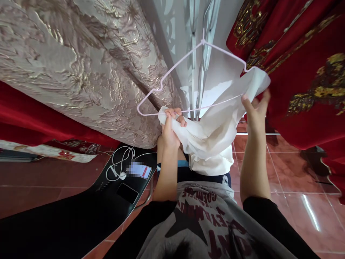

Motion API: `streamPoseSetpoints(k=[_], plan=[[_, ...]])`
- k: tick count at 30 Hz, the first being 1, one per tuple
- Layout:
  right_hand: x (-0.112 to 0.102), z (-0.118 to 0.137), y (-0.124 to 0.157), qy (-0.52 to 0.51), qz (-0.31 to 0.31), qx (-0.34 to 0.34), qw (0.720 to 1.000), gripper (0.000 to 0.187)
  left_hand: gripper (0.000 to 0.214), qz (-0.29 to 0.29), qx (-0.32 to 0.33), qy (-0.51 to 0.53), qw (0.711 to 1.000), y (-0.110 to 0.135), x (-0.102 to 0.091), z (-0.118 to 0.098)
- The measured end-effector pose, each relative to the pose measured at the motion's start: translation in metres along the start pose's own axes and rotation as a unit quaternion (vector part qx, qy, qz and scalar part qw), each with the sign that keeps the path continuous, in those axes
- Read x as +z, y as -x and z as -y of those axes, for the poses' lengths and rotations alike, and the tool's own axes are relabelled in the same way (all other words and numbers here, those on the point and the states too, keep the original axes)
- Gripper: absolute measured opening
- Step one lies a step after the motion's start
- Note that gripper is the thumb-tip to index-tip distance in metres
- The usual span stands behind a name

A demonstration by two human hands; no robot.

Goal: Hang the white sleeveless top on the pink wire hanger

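Observation:
A pale pink hanger (183, 61) hangs from a metal rack, its right arm tucked inside a thin white garment (215, 133). The cloth droops in loose folds from the hanger to my lap. My left hand (172, 126) is closed around a bunched edge of the garment, against the hanger's lower bar. On the other side, my right hand (256, 108) touches the garment near the hanger's right end. Its thumb and fingers are spread apart, and the fingertips are slightly blurred. The hanger's left shoulder is bare.
Shiny beige embossed fabric (81, 72) hangs at the left, and red fabric with gold decoration (309, 90) at the right. Metal rack bars (193, 72) stand between them. A black chair (81, 208) holds a lit phone (141, 170), a dark phone (127, 193) and white cables (114, 162).

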State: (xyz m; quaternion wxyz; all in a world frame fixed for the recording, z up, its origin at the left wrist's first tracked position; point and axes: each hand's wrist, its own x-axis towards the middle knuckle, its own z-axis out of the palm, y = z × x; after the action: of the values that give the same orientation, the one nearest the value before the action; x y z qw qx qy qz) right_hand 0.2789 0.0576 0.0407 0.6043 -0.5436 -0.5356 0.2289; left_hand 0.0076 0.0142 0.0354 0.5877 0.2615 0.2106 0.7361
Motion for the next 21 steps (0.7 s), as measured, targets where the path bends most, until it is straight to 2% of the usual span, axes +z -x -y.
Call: streamPoseSetpoints(k=[1, 2, 4, 7, 11, 14, 18, 21], plan=[[0.002, -0.003, -0.002, -0.024, 0.017, 0.039, 0.999, 0.059, 0.029, 0.005, 0.003, 0.005, 1.0, 0.0, -0.001, 0.001], [0.005, -0.003, -0.002, -0.034, 0.006, 0.065, 0.997, 0.048, 0.028, 0.009, 0.006, 0.006, 1.0, -0.001, -0.002, 0.001], [0.011, 0.003, 0.001, -0.008, -0.051, 0.068, 0.996, 0.035, 0.027, 0.016, 0.016, 0.005, 1.0, -0.002, -0.003, 0.002], [0.012, 0.021, 0.004, 0.053, -0.123, 0.018, 0.991, 0.038, 0.029, 0.014, 0.019, -0.01, 1.0, -0.002, -0.002, 0.0], [0.002, 0.038, 0.001, 0.092, -0.144, -0.024, 0.985, 0.031, 0.034, -0.018, 0.004, -0.044, 0.999, 0.0, 0.0, -0.004], [-0.006, 0.04, -0.004, 0.089, -0.159, -0.045, 0.982, 0.029, 0.034, -0.011, 0.011, -0.04, 0.999, -0.001, -0.001, -0.006], [-0.011, 0.043, -0.016, -0.005, -0.17, -0.002, 0.985, 0.021, 0.03, 0.016, 0.013, -0.019, 1.0, -0.003, -0.004, -0.006], [-0.02, 0.051, -0.031, -0.125, -0.135, 0.031, 0.983, 0.012, 0.031, -0.002, -0.001, -0.033, 0.999, -0.004, -0.004, -0.007]])
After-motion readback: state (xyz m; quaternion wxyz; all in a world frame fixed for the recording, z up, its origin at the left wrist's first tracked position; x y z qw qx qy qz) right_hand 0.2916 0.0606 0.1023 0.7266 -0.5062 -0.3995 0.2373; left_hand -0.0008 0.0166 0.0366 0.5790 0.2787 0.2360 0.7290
